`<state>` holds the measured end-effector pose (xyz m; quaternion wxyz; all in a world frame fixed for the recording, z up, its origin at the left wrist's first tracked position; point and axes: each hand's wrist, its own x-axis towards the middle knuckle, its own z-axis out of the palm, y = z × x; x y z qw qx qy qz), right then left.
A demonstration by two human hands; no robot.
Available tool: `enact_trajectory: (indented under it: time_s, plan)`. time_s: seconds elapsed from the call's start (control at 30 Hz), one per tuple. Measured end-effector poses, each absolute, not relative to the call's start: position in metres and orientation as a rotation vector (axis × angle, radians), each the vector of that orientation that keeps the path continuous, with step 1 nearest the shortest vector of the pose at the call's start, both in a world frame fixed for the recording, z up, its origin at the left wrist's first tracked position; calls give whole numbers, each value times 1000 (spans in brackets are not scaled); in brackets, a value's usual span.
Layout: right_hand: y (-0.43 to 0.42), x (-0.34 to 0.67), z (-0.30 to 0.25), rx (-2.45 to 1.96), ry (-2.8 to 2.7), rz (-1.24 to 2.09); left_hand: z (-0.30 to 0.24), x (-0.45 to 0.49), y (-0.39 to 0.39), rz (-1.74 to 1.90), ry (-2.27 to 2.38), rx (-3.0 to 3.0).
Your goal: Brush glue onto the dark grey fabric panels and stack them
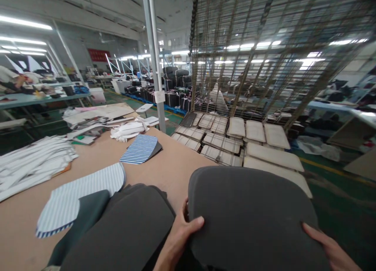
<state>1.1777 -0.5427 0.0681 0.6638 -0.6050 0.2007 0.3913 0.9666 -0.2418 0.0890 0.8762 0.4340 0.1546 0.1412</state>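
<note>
A large dark grey rounded panel (252, 212) is held up in front of me over the table's right end. My left hand (179, 239) grips its left edge, thumb on top and fingers underneath. My right hand (329, 247) grips its lower right edge, thumb lying on the surface. To the left, a stack of similar dark grey fabric pieces (126, 228) rests on the brown table (173, 169).
Striped fabric pieces (141, 148) (79, 196) and piles of white strips (32, 163) lie on the table. A wire drying rack (264, 67) with pale panels (255, 130) on its shelves stands to the right. A metal post (154, 59) rises behind the table. People work far left.
</note>
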Motion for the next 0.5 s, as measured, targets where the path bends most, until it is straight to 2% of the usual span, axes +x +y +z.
enact_trajectory:
  time_s: [0.2, 0.27, 0.33, 0.4, 0.5]
  plan:
    - [-528, 1192, 42, -1504, 162, 847, 103, 979, -253, 397, 490, 1302]
    - [-526, 1203, 43, -1699, 31, 743, 103, 986, -259, 425, 507, 1405]
    - [-519, 1209, 57, -2034, -201, 429, 101, 995, -269, 420, 501, 1594]
    - [-506, 1205, 79, -2327, -654, -16, 99, 1005, -282, 369, 397, 1839]
    - [-479, 1183, 107, -2328, -1528, -335, 93, 1020, -302, 240, 156, 2135]
